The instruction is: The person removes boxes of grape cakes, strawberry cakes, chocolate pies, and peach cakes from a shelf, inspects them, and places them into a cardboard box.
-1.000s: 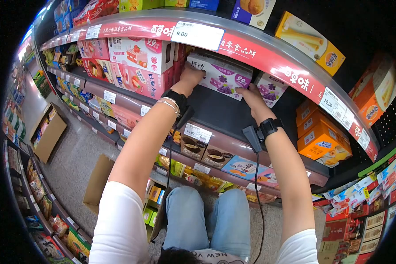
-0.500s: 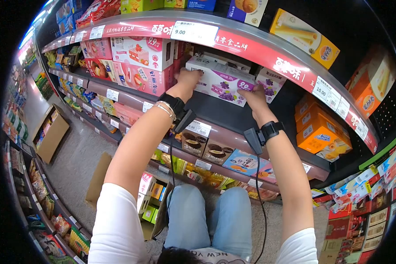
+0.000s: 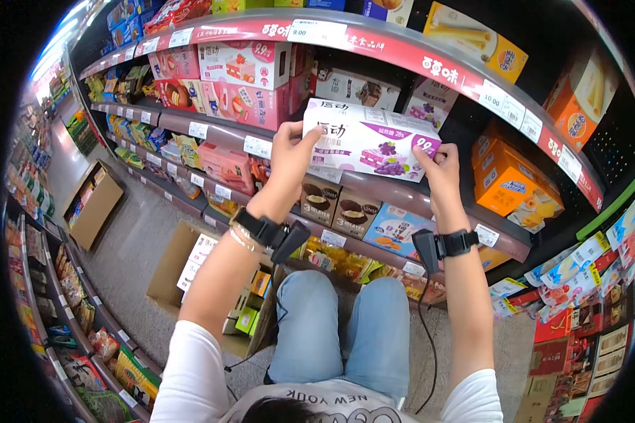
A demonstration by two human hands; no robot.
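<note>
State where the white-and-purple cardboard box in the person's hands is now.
In the head view, the white-and-purple cardboard box is above centre, between the left hand and right hand, with brown cardboard biscuit boxes just below it in the picture.

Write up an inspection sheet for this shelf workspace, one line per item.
Surface: black shelf with glossy brownish front edge; damage, nothing seen.
Job's things: white-and-purple rectangular cardboard box, held at the shelf front, looks closed.
Clutter: open brown cardboard carton on the floor, holding packaged goods.
Grippers: left hand and right hand grip the box's opposite ends.
Cables: thin black cable hangs below the right wrist.
Surroundings: pink boxes and orange boxes flank the box.
</note>
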